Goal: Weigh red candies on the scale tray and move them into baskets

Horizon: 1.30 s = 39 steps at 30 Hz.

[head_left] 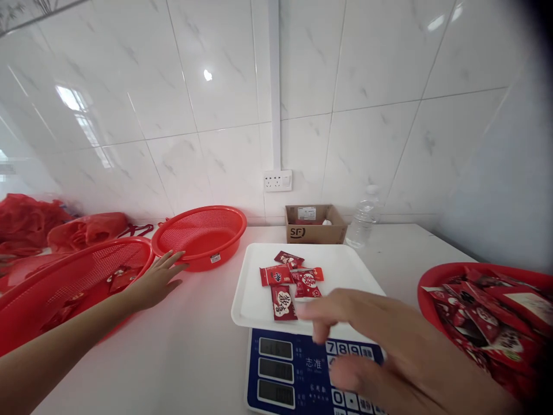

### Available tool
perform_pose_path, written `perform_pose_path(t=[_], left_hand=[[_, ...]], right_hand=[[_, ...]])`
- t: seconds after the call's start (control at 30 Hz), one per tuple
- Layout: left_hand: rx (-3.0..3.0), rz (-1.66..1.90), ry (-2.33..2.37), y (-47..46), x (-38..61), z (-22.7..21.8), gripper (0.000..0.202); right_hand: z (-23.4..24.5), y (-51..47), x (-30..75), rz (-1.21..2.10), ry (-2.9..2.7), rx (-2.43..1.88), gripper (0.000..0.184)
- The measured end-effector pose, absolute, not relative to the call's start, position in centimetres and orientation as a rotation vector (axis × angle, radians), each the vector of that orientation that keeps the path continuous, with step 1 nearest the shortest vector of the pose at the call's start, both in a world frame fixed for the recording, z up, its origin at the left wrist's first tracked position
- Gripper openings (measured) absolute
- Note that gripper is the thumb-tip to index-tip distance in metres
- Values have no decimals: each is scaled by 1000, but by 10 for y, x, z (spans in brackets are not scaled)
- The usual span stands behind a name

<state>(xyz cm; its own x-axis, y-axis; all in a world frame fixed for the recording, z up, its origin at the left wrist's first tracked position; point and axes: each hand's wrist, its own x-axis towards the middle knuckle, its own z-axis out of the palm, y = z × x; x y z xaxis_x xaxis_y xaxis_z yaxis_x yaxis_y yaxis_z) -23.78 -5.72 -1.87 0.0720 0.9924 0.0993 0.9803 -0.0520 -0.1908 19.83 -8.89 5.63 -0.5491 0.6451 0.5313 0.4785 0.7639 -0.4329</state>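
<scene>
My right hand point(371, 328) hovers over the front edge of the scale's white tray point(345, 265), thumb and fingers apart with nothing between them. Several small red packets point(283, 302) lie in a loose cluster on that tray, just left of my fingertips. Beneath my palm is the blue keypad panel of the digital scale point(309, 380), partly hidden. My left hand point(158, 282) reaches out flat with fingers spread, beside the empty round red basket point(203, 259). I cannot tell whether its fingertips touch the rim.
A larger red basket point(142, 248) holding a few red packets stands at the left, under my forearm. Red mesh bags point(86, 227) lie behind it. At the right is a red basin point(425, 288) full of packets. A cardboard box point(319, 232) and a clear plastic bottle point(363, 222) stand by the wall.
</scene>
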Motion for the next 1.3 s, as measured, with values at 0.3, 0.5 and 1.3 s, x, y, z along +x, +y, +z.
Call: perform_pose_path(t=[0.3, 0.5, 1.3], left_hand=[[-2433, -191, -1930, -47, -154, -17, 42], [-2738, -328, -1904, -49, -68, -3, 54], [-2652, -1039, -2607, -19, -26, 9, 39]], right_hand=[[41, -40, 188, 362, -2396, -1287, 40], [32, -25, 184, 408, -2420, -1338, 41], [14, -10, 184, 505, -2474, -1230, 37]])
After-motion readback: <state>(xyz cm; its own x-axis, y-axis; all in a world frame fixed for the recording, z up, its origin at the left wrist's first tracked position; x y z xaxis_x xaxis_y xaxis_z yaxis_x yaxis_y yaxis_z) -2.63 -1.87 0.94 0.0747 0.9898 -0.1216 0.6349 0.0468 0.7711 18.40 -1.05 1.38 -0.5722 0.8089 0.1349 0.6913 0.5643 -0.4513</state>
